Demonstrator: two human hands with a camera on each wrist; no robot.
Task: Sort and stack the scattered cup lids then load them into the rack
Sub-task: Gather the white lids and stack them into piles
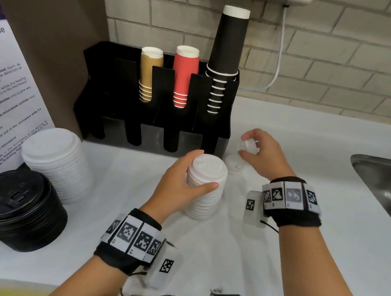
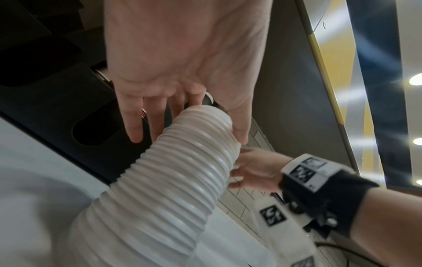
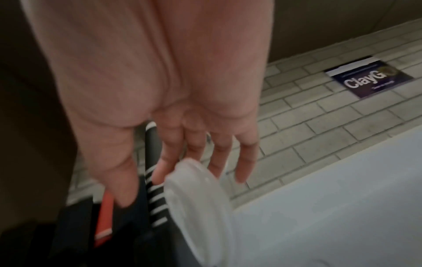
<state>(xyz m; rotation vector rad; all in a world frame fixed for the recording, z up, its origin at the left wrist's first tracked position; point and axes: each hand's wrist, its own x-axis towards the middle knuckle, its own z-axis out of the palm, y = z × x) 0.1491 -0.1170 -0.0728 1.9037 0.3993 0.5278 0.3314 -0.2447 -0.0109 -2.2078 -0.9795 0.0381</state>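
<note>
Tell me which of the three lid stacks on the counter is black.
The short stack of black lids at the counter's left front edge. The other two stacks are white; the left hand grips one.

Left hand (image 1: 181, 184) curls in a grip; right hand (image 1: 264, 154) pinches with its fingertips

1. The rack (image 1: 155, 110) stands at the back of the worktop (image 1: 300, 241), against the wall.
2. Three cup stacks (image 1: 184, 75) sit in its compartments.
3. Two large lid stacks (image 1: 54, 160) stand at the left, one before the other.
4. A small lid stack (image 1: 206, 187) stands before the rack, in the left hand (image 1: 181, 184).
5. The right hand (image 1: 264, 154) holds a single lid (image 1: 248, 145) to its right.
6. The sink (image 1: 387, 180) lies far right.
</note>
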